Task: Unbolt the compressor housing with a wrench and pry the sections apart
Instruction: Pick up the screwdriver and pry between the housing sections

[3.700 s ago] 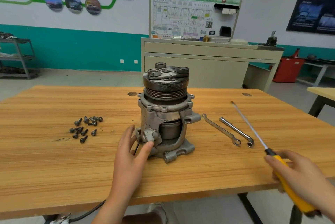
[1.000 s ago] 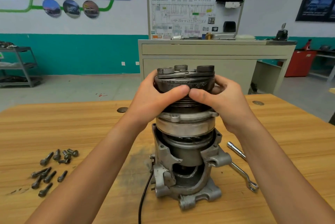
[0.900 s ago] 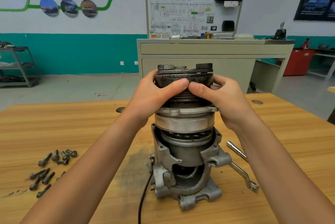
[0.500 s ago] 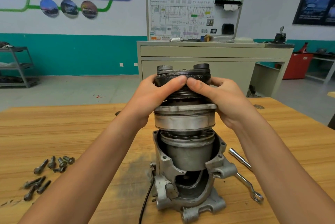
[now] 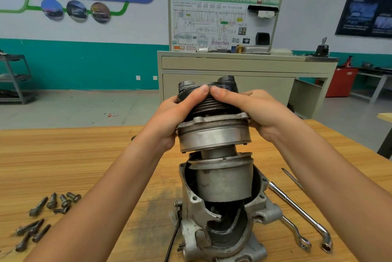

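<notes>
- We are gripping the upper section [image 5: 214, 136] of the compressor with both hands. The left hand [image 5: 178, 113] and the right hand [image 5: 254, 111] are curling round its grooved pulley from opposite sides, with the thumbs touching at the front.
- The upper section is hanging above the lower housing [image 5: 224, 225], which is standing on the bench [image 5: 84, 155]. A gap is showing between them, and an inner cylinder [image 5: 222, 183] is sitting half inside the housing.
- We are judging the metal as heavy, stiff and probably oily, so the pulley grooves and the flange below them are offering the safest hold.
- The bench is wooden, with a dark smear beside the housing. Loose bolts [image 5: 42, 219] are lying at the left and two wrenches [image 5: 301, 219] at the right.
- Behind, a cabinet [image 5: 233, 83] with a wiring board [image 5: 212, 24] is standing against a white and teal wall.
</notes>
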A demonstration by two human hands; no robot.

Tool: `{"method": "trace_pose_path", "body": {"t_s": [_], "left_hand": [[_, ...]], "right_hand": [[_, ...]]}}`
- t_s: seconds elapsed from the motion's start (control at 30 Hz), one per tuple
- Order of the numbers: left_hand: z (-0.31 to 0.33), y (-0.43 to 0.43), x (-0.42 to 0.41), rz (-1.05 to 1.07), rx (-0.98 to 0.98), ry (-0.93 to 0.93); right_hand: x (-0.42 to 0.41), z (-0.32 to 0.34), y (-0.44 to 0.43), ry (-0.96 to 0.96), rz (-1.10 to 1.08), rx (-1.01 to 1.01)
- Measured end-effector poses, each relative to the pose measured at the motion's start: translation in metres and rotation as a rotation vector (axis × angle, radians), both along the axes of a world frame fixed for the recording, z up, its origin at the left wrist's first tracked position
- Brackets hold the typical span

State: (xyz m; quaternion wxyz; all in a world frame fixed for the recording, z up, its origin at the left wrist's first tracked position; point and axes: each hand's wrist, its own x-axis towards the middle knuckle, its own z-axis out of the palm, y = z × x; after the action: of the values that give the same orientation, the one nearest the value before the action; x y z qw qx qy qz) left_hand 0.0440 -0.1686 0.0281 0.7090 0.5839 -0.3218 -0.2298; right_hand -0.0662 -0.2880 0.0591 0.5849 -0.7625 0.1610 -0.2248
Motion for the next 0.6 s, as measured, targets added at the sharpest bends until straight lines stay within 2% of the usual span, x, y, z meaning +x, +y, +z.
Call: {"method": "trace_pose_path", "body": {"t_s": [0.3, 0.6], "left_hand": [[-0.01, 0.001, 0.01, 0.019, -0.024, 0.17], [-0.018, -0.014, 0.02, -0.013, -0.014, 0.144]], "right_hand": [[0.021, -0.004, -0.002, 0.075, 0.045, 0.09], [0.024, -0.009, -0.015, 0.05, 0.058, 0.1]]}}
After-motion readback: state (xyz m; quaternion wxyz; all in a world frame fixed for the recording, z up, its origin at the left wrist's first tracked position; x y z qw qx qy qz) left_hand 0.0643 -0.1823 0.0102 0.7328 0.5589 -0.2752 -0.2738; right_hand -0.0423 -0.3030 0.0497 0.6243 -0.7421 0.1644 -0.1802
